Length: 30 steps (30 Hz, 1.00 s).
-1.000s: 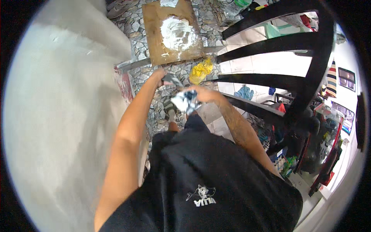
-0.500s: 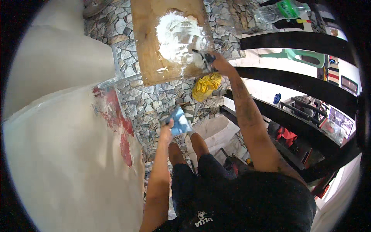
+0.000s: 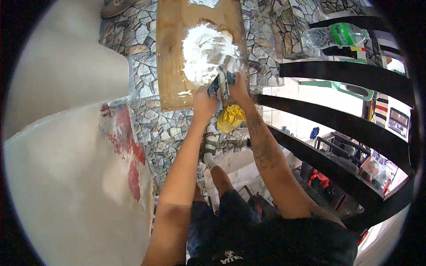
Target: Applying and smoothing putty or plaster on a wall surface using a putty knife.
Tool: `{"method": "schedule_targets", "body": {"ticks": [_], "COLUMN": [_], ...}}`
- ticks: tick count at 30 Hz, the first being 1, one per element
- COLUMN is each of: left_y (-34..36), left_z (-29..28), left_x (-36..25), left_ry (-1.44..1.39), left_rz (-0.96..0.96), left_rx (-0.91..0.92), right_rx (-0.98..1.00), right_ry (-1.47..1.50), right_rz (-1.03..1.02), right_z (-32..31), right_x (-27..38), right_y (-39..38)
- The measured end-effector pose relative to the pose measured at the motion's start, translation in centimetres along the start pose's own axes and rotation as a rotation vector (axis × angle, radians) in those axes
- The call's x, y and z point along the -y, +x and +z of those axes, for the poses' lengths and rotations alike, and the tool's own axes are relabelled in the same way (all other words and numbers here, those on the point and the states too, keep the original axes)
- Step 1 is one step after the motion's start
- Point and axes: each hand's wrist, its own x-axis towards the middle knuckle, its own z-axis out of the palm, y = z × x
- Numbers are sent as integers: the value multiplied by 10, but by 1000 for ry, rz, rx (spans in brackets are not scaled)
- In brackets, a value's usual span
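My left hand [image 3: 205, 103] is closed on a putty knife [image 3: 214, 86] with a dark handle, over the lower edge of a mound of white paste [image 3: 202, 53]. My right hand [image 3: 238, 91] grips a second putty knife [image 3: 229, 78] close beside the first; both blades are white with paste, and whether they touch is hard to tell. The paste lies on a brown wooden board [image 3: 169, 71] spread on stone-patterned tiled steps. A crumpled yellow plastic bag [image 3: 230, 119] lies just below the board.
Black railing slats [image 3: 328, 113] run along my right, with a green plastic chair [image 3: 361, 92] beyond. A clear bottle with green label [image 3: 335, 35] lies on a step at upper right. A plastered wall [image 3: 66, 168] with red patches rises on my left, beside tiled steps [image 3: 151, 119].
My left hand has moved up to the board beside my right hand, its knife now at the paste. The view has shifted, so more of the steps, railing and my legs show than a second ago.
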Motion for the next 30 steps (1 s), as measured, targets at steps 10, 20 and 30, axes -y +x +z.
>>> {"method": "schedule_targets", "body": {"ticks": [10, 20, 30], "left_y": [33, -65, -68], "left_z": [52, -19, 32], "left_x": [25, 5, 63], "left_ry": [41, 193, 8], "left_rz": [-242, -377, -543], "left_rx": [-18, 344, 389], "right_rx": [-307, 109, 114], "right_ry": [-218, -340, -472], "right_rz": [-448, -557, -744], "right_z": [-33, -78, -18], "right_x": [-21, 1, 32], "right_y": [14, 105, 234]}}
